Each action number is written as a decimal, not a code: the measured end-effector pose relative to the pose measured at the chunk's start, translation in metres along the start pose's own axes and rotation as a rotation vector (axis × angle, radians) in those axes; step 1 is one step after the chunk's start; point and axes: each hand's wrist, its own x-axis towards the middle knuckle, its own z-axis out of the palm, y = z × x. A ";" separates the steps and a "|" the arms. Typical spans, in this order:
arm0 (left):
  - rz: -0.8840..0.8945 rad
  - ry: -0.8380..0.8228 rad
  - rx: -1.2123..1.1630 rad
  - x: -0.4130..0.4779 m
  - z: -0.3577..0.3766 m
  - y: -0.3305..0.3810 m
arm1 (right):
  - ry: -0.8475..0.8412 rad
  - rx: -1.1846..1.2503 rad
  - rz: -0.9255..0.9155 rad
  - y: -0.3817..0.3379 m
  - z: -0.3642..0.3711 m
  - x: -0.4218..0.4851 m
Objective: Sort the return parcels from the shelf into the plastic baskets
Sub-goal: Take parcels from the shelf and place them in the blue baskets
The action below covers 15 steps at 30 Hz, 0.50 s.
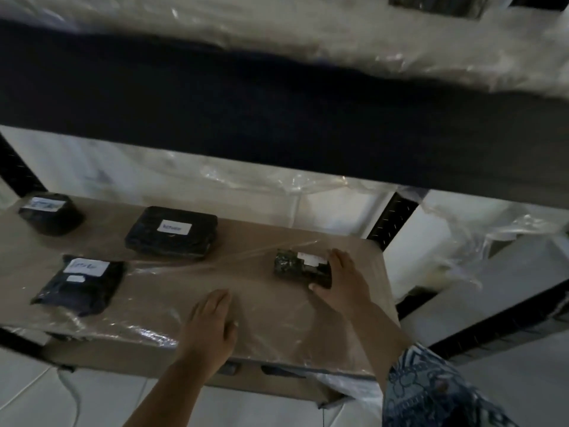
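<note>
right hand point(341, 277) around a small black-wrapped parcel point(300, 266) — left hand point(212, 318) flat, empty, on film-covered shelf point(277, 318)

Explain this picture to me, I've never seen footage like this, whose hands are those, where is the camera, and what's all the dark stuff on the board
There is no machine here. The one picture comes from a wide-angle camera worn on a person's head, looking forward and down, so the two bare hands are the wearer's own.

The brown board is a shelf covered in clear plastic film, with another shelf level above it. Four dark wrapped parcels with white labels lie on it: the far-left parcel, the middle parcel, the near-left parcel and the small parcel.

The right hand is closing around the small parcel, thumb at its near edge; it looks not yet lifted. The left hand rests flat on the shelf, holding nothing. The labels are too blurred to read.
</note>
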 end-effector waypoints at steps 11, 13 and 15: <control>0.115 0.021 0.061 -0.025 0.018 -0.012 | 0.033 0.050 -0.013 0.004 0.006 -0.003; 0.138 -0.014 0.065 -0.031 0.015 -0.014 | 0.045 0.096 0.010 0.002 0.001 -0.011; 0.163 -0.027 0.063 -0.039 0.003 -0.014 | 0.069 0.134 0.030 -0.001 -0.011 -0.024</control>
